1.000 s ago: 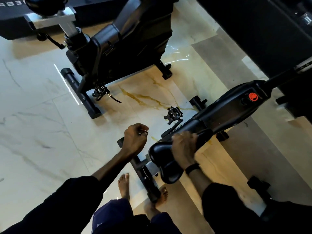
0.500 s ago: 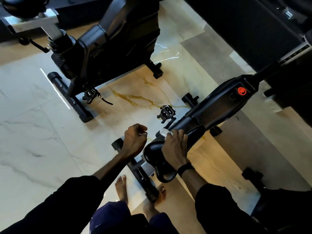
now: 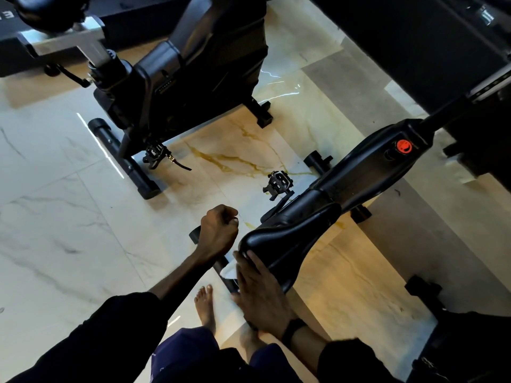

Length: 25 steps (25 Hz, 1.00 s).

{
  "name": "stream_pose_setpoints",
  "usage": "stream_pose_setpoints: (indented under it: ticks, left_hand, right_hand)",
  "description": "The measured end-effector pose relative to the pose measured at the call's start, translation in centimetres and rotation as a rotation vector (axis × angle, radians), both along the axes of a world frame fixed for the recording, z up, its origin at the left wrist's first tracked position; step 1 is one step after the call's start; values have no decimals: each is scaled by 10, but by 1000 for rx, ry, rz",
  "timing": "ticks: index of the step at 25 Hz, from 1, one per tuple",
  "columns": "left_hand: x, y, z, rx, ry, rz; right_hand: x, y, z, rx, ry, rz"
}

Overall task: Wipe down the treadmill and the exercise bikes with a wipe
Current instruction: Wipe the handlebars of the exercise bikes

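Note:
A black exercise bike (image 3: pixel 359 172) stands right in front of me, its black saddle (image 3: pixel 287 236) nearest. My right hand (image 3: pixel 260 294) lies flat with straight fingers against the saddle's rear end and presses a white wipe (image 3: pixel 229 270) onto it; the wipe sticks out to the left of my fingers. My left hand (image 3: pixel 218 230) hovers curled in a fist left of the saddle and holds nothing that I can see. A second black exercise bike (image 3: pixel 188 76) stands farther away at the upper left.
The floor is glossy marble tile (image 3: pixel 69 217). My bare feet (image 3: pixel 204 308) stand beside the near bike's rear stabiliser bar. A pedal (image 3: pixel 278 183) juts out left of the near bike. Dark equipment (image 3: pixel 414 45) fills the upper right, and a treadmill edge (image 3: pixel 11 31) shows at the top left.
My right hand has slid with the wipe from the saddle's middle back to its rear end. The left fist has stayed in place.

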<state>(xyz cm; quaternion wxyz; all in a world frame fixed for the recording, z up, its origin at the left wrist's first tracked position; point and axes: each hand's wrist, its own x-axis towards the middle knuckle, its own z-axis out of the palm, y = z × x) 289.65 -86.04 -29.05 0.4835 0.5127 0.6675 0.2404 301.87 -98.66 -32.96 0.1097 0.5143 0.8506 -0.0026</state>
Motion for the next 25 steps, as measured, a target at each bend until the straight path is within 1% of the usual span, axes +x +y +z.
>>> stream_pose_setpoints:
  ticks: [2, 4, 6, 7, 8, 9, 11, 13, 15, 17, 19, 20, 22, 23, 24, 25]
  left_hand:
    - [-1, -1, 0, 10, 11, -7]
    - [2, -3, -1, 7, 3, -25]
    - [9, -7, -3, -14, -3, -47]
    - [13, -10, -3, -20, 0, -67]
    - [18, -16, -5, -19, 15, -89]
    - [22, -22, -7, -16, 41, -98]
    - [27, -40, -16, -76, 71, -26]
    - [27, -50, -17, -176, 56, 72]
    - [26, -45, -17, -178, 13, 70]
    - [27, -36, -13, -151, -52, -50]
    - [30, -30, -5, -142, -89, -240]
    - [31, -28, -5, -133, -95, -323]
    - [31, -25, -6, -141, -120, -437]
    - [30, -23, -7, -149, -123, -457]
    - [30, -20, -8, -150, -88, -447]
    - [30, -18, -7, -136, -10, -401]
  right_hand:
    - [36, -28, 1, 45, 42, 53]
    - [69, -38, 3, 53, 20, 106]
    - [79, -31, 1, 110, 8, 53]
    - [75, -26, -1, 147, 41, 21]
    - [67, -23, -3, 184, 115, -19]
    - [58, -20, -6, 229, 200, -73]
    - [38, -9, -9, 323, 357, -239]
    - [24, 4, -5, 368, 478, -451]
    - [22, 12, 1, 378, 562, -595]
    - [32, 16, 8, 376, 636, -720]
    - [41, 12, 13, 360, 757, -798]
    - [43, 7, 15, 330, 789, -770]
    - [39, 4, 17, 225, 750, -630]
    - [37, 8, 16, 190, 701, -566]
    - [34, 14, 13, 185, 654, -528]
    - [32, 19, 11, 198, 618, -511]
